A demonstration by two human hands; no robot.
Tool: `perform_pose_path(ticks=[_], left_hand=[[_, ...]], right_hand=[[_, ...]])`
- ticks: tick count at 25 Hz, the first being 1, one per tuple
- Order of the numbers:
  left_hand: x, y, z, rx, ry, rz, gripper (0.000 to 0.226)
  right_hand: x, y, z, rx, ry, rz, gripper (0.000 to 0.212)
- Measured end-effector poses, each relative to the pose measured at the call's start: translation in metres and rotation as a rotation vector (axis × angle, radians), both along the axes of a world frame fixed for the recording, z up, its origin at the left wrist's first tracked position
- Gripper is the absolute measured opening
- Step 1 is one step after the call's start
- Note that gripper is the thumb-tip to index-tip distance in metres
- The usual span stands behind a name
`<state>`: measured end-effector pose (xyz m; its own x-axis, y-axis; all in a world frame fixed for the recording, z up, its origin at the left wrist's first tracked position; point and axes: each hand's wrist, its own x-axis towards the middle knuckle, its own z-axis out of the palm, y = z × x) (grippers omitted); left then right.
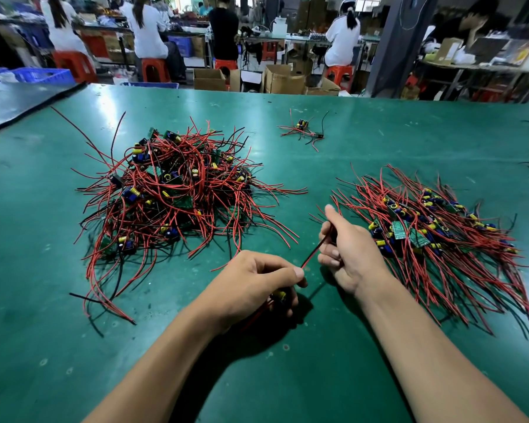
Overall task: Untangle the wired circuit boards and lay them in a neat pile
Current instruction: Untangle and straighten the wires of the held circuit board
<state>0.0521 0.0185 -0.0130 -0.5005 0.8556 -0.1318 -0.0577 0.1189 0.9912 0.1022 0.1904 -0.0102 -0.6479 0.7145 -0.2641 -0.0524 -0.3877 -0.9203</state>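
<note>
While the left hand (254,285) curls its fingers round a small circuit board (280,296), of which only a yellow capacitor shows under the fingertips, the right hand (348,251) pinches a red-and-black wire pair (313,253) between its raised thumb and bent fingers. That wire pair runs in a straight line from the left thumb tip up into the right hand, so both hands are clamped on the same piece, held just above the green table mat (364,141), between two heaps.

To the left of the hands lies the tangled heap (171,190): a mound of boards with blue and yellow components, their red and black leads looping and sticking out in every direction. To the right, just beside the right wrist, lies the sorted pile (434,236). Its boards sit in a loose band across the middle, and their wires lie roughly parallel, fanning toward the far left and the near right. Farther back on the mat, well apart from both heaps, sits a small cluster (303,129) of a few wired boards.

Beyond the table edge stand cardboard boxes (283,79) and blue crates (40,75). Several people sit on red stools (155,70) at other benches, most with their backs turned.
</note>
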Motion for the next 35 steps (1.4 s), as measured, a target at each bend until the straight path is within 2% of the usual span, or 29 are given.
perform_pose_path(ticks=[2, 4, 6, 10, 12, 15, 17, 19, 21, 22, 24, 26, 28, 30, 32, 33, 35], left_hand=[[0.001, 0.003, 0.001, -0.005, -0.03, 0.065, 0.033], [-0.001, 0.005, 0.003, 0.027, -0.164, 0.175, 0.053], [-0.005, 0.007, 0.006, 0.07, -0.309, 0.238, 0.07], [-0.011, 0.006, 0.006, 0.113, -0.404, 0.248, 0.079], [-0.011, 0.007, 0.005, 0.129, -0.4, 0.248, 0.082], [-0.012, 0.008, 0.003, 0.139, -0.386, 0.231, 0.081], [-0.011, 0.008, 0.003, 0.159, -0.405, 0.222, 0.075], [-0.009, 0.009, 0.004, 0.158, -0.383, 0.237, 0.066], [-0.007, 0.012, 0.004, 0.153, -0.326, 0.294, 0.044], [-0.007, 0.012, 0.003, 0.133, -0.241, 0.347, 0.033], [-0.01, 0.009, -0.002, 0.047, 0.089, 0.476, 0.02], [-0.016, 0.003, -0.007, -0.024, 0.379, 0.607, 0.012], [-0.019, -0.001, -0.008, -0.073, 0.52, 0.689, 0.01], [-0.02, -0.001, -0.008, -0.122, 0.599, 0.711, 0.013], [-0.021, 0.001, -0.01, -0.18, 0.665, 0.702, 0.018], [-0.022, 0.002, -0.011, -0.208, 0.689, 0.697, 0.02], [-0.023, 0.001, -0.011, -0.23, 0.728, 0.691, 0.023]], right_hand=[[0.003, -0.001, 0.001, 0.11, -0.062, 0.029, 0.06], [0.005, -0.002, 0.0, 0.213, -0.13, 0.081, 0.08], [0.007, -0.003, 0.0, 0.266, -0.172, 0.128, 0.087], [0.009, -0.012, -0.002, 0.439, -0.207, 0.181, 0.073], [0.01, -0.02, -0.003, 0.595, -0.214, 0.19, 0.065], [0.012, -0.032, -0.006, 0.837, -0.188, 0.214, 0.04], [0.012, -0.04, -0.011, 0.951, -0.172, 0.296, 0.045], [0.01, -0.043, -0.015, 1.066, -0.189, 0.279, 0.041], [0.009, -0.038, -0.014, 1.114, -0.187, 0.167, 0.028], [0.01, -0.032, -0.013, 1.137, -0.204, 0.114, 0.024], [0.014, -0.017, -0.009, 1.181, -0.298, 0.048, 0.022], [0.02, -0.002, -0.007, 1.243, -0.505, 0.013, 0.026], [0.025, 0.007, -0.007, 1.344, -0.715, -0.052, 0.032], [0.023, 0.003, -0.006, 1.371, -0.636, -0.05, 0.031], [0.018, -0.009, -0.007, 1.334, -0.442, 0.103, 0.027], [0.015, -0.015, -0.01, 1.33, -0.411, 0.19, 0.027], [0.012, -0.016, -0.018, 1.386, -0.514, 0.254, 0.031]])
